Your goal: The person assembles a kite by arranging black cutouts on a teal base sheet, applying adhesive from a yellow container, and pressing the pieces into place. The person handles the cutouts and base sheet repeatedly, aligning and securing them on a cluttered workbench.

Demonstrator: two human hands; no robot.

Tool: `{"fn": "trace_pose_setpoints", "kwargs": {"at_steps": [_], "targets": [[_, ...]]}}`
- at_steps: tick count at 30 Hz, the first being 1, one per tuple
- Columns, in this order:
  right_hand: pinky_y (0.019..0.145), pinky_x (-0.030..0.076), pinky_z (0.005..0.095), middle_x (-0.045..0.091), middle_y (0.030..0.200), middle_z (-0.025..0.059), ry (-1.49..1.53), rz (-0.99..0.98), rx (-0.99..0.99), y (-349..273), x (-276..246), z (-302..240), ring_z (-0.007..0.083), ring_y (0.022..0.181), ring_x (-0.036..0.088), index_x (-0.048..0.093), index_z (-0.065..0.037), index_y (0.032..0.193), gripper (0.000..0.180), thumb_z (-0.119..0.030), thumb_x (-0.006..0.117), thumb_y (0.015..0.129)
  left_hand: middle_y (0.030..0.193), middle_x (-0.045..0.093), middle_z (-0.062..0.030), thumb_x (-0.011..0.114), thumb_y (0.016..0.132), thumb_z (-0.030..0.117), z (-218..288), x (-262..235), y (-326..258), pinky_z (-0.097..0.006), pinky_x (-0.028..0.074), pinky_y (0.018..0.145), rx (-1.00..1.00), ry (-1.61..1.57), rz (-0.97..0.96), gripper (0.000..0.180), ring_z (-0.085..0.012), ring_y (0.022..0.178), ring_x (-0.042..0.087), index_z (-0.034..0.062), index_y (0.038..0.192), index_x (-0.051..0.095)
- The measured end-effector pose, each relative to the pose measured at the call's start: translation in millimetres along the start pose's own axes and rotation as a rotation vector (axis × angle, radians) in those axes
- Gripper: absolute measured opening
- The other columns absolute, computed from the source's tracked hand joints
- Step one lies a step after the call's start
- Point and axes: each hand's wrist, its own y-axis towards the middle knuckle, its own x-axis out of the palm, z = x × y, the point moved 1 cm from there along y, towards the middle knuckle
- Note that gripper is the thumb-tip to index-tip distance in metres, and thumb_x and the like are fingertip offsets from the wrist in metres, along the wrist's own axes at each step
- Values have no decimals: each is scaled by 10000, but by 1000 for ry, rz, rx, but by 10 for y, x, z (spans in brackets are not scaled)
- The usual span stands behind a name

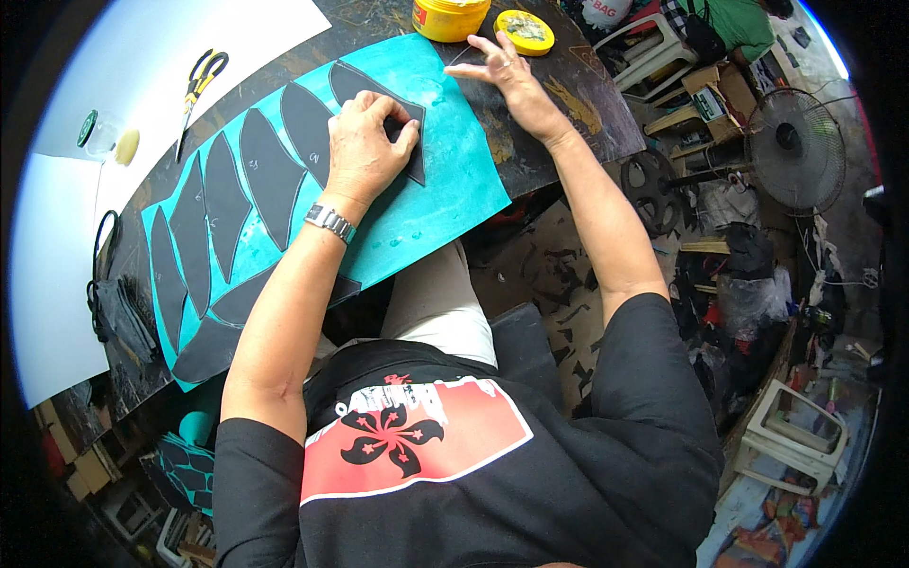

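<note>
A teal sheet (461, 170) lies on the dark worktable, with several black leaf-shaped pieces (268, 180) laid across it. My left hand (365, 147), with a watch at the wrist, rests on the rightmost black piece (417, 163). Its thumb and fingers are bent together, and whatever may be between their tips is hidden. Past the sheet's right edge, my right hand (508, 80) is raised with its fingers spread and nothing visible in them. Closest to it are a yellow tub (451, 21) and its yellow lid (524, 33), which is crusted with pale residue.
Yellow-and-black scissors (200, 87) lie at the edge of a white sheet (123, 57). A clear jar (98, 133) is on its side at the left. Beyond the table (606, 118) stand a fan (800, 151), a plastic chair (653, 57) and clutter. Black scraps cover the floor.
</note>
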Motion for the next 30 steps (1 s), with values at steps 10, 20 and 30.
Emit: {"fn": "trace_pose_setpoints", "kwargs": {"at_steps": [10,20,30], "targets": [[1165,-76,653,158,1657,65,-625,-20,81,-42,436,-180,290,1538,6,352,-215,1546,799,-735,302,941,911,621,-83,746,805,229,-18,18,-5,-394,459,827,-6,0,3,158,-266,907,607,83,833,692],[1174,-50,647,117,1665,62,-669,-177,-10,-79,256,-172,321,1535,-12,310,-413,1538,682,-737,302,938,923,631,-81,735,799,223,-39,30,-2,-401,455,838,-19,-13,2,144,-269,927,607,89,832,695],[1171,-78,644,86,1669,61,-563,-238,-35,-76,343,-159,321,1534,-39,301,-437,1533,659,-733,293,944,908,647,-97,671,857,236,-111,75,13,-418,456,837,-67,-141,56,164,-281,908,623,74,868,697]]}}
